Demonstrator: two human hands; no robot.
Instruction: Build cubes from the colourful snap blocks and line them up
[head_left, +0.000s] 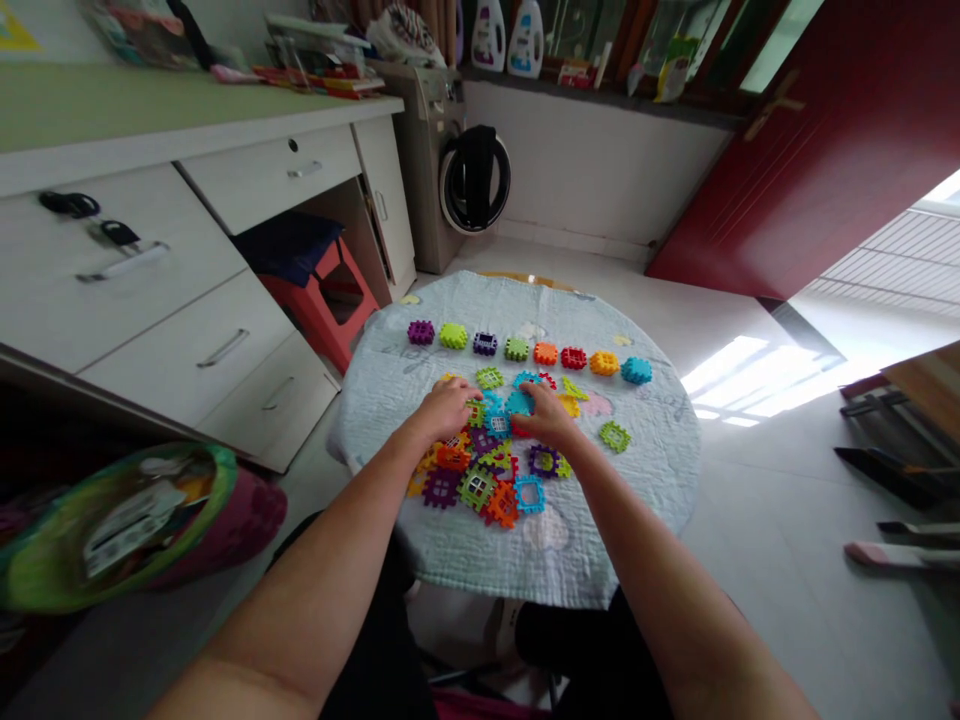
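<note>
Work over the middle of the tabletop, inside the pile of plastic pieces, which reaches toward the near edge. The left hand is at the pile's left side, fingers curved beside a green piece; the right hand faces it, thumb and fingers parted about a blue piece. Whether either grip is pinching anything cannot be told at this size.

For good handling, lift one piece at a time, straight up, since the notched rims would probably catch on neighbours. Hold each piece by opposite rims (the windowed centres look thinner), and turn it in the fingertips to check the notches before pressing edges together. Press evenly on both sides; a tilted piece may jam. Keep wrists and forearms clear of the row of blocks along the far edge, which a careless reach could upset. Smooth the cloth if a fold tips a piece.

Hidden or unclear: the left fingertips blend into the pieces; the right hand covers part of what lies beneath it; lower pieces are buried, so no count is possible. Whether the blue pieces between the hands are joined or merely overlapping cannot be determined.
</note>
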